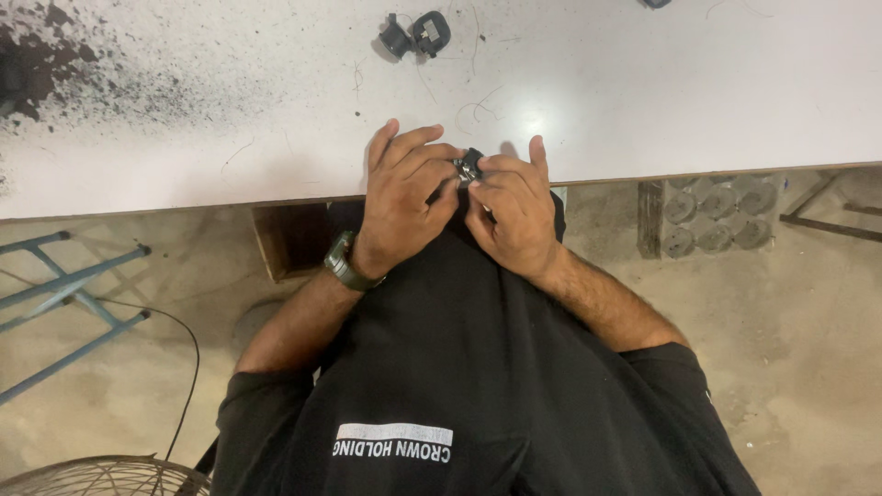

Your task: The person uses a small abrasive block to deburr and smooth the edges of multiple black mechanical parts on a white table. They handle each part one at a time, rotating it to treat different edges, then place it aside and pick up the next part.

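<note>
White flat-topped desk (643,101) fills the upper part of the view, its near edge running left to right across the middle. Far left corner area is stained with black powdery speckle (46,64); the rest of the surface is mostly bare, with a few thin stray wires (482,101) near the middle. Wide bare stretch to the right of the hands along the near edge, another to the left.

Below the edge: sandy concrete floor (799,331), a light blue metal frame (64,294) at left, and a wire fan guard (101,478) in the bottom left corner. A grey moulded tray with round pockets (717,216) lies on the floor at right, under the desk edge; a grey round piece sits in each pocket seen, kind unclear.

Person in a black shirt (478,386), dark green wristwatch (342,262) on the left wrist.

Left hand (404,197) and right hand (514,216) meet just over the near edge at mid-desk. Both grips pinch one small black part with a metal bit (469,167) between fingertips, left fingers curled over it, right thumb and forefinger pressed on its right side. Part mostly hidden, shape unclear.

Two small dark grey clip-like plastic parts (415,35) lie together near the far edge, well apart from the hands.
</note>
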### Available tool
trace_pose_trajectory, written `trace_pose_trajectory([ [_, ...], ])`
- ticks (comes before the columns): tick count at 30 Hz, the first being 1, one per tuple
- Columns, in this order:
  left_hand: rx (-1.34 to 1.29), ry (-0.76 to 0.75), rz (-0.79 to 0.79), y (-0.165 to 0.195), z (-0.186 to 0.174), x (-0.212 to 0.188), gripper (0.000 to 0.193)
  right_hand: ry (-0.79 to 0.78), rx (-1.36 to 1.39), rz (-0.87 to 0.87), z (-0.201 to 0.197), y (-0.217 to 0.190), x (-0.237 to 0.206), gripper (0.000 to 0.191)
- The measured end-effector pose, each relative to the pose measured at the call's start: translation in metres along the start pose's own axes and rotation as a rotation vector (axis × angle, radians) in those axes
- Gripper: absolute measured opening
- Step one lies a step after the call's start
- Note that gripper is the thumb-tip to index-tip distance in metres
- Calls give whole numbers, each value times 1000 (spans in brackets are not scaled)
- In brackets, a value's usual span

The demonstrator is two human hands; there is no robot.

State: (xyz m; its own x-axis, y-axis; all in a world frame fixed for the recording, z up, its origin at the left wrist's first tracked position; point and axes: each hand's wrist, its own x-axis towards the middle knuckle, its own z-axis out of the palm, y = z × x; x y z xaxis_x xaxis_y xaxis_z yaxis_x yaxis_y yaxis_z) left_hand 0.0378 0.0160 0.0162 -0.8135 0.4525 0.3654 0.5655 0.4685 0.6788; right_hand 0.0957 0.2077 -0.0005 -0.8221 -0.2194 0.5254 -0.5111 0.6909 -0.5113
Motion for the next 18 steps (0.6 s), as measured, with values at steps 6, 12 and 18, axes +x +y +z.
trace_pose_trajectory([
  [6,-33,35,-49,0,-10,3,30,51,-89,31,-19,3,6,28],
  [12,19,0,-14,-2,-10,10,19,-66,-172,102,-16,9,18,38],
  [18,155,4,86,-4,-14,6,15,-60,-147,130,-11,11,16,33],
])
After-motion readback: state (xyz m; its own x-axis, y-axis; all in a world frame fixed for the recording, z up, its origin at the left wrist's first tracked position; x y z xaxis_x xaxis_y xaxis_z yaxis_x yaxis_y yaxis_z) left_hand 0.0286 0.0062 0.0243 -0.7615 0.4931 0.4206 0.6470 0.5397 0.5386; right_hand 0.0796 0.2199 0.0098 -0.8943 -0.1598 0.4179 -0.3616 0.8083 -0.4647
